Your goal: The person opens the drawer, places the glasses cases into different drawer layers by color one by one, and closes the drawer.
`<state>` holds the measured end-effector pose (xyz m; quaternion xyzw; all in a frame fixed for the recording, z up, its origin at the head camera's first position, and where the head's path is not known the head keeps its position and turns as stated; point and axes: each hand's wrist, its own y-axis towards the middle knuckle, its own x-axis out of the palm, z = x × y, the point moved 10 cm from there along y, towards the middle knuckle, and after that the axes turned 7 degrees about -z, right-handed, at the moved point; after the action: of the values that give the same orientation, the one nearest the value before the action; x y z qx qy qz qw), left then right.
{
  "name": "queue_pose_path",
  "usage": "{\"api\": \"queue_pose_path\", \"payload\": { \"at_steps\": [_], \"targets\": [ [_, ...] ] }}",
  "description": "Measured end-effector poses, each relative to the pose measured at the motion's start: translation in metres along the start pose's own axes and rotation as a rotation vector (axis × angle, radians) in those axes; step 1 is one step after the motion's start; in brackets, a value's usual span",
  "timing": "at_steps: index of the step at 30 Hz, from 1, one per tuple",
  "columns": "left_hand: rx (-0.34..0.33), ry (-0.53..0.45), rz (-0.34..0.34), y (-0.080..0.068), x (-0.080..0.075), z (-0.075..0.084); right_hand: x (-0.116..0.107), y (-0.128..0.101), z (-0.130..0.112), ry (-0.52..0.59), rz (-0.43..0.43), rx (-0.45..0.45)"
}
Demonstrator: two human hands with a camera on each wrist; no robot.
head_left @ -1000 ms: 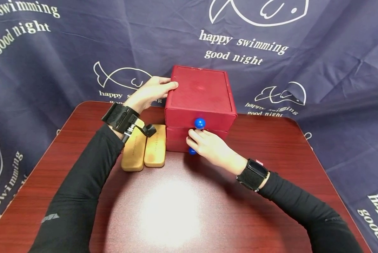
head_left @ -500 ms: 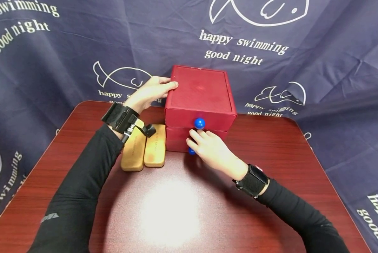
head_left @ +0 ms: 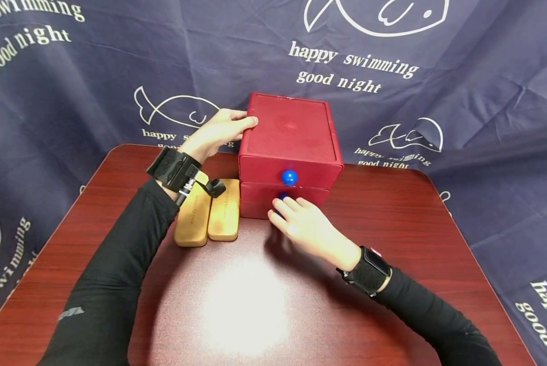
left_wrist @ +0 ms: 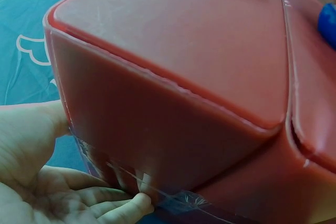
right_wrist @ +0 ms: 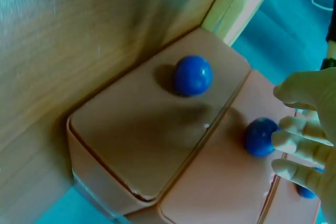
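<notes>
A red drawer box (head_left: pixel 291 134) stands at the back middle of the table, with blue ball knobs on its drawer fronts. My left hand (head_left: pixel 218 133) grips its left side, thumb on the top edge (left_wrist: pixel 31 129). The top knob (head_left: pixel 289 177) is bare, and the middle knob (head_left: pixel 282 195) shows just above my right hand (head_left: pixel 300 221). That hand lies against the lower drawer fronts with relaxed, fairly straight fingers (right_wrist: pixel 294 145). In the right wrist view the fingers sit beside the middle knob (right_wrist: pixel 261 136) and partly hide the bottom knob (right_wrist: pixel 304 190). All drawers look closed.
Two tan wooden cases (head_left: pixel 193 216) (head_left: pixel 225 211) lie side by side left of the box, under my left wrist. The dark red table (head_left: pixel 246 305) has rounded corners. A navy printed cloth (head_left: pixel 72 76) hangs behind and around it.
My right hand has slid down from the middle knob to the lower drawer front, uncovering the middle knob and hiding the bottom one. The left hand has not moved.
</notes>
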<state>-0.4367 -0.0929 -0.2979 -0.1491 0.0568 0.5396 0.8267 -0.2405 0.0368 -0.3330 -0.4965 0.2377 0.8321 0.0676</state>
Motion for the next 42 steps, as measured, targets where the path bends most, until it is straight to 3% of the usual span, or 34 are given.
{"api": "queue_pose_path", "payload": {
  "at_steps": [7, 16, 26, 42],
  "targets": [
    [-0.003, 0.004, 0.0, 0.001, 0.0, -0.001, 0.007, -0.003, -0.018, -0.048, -0.002, -0.048],
    [0.0, -0.007, -0.001, 0.002, 0.001, -0.001, 0.036, -0.007, -0.028, -0.093, -0.075, -0.065],
    [0.011, -0.011, 0.004, 0.003, 0.0, -0.001, 0.056, -0.008, -0.027, -0.113, -0.104, -0.062],
    [0.01, -0.009, 0.005, 0.002, -0.001, -0.002, 0.071, 0.0, -0.022, -0.186, -0.097, -0.04]
  ]
}}
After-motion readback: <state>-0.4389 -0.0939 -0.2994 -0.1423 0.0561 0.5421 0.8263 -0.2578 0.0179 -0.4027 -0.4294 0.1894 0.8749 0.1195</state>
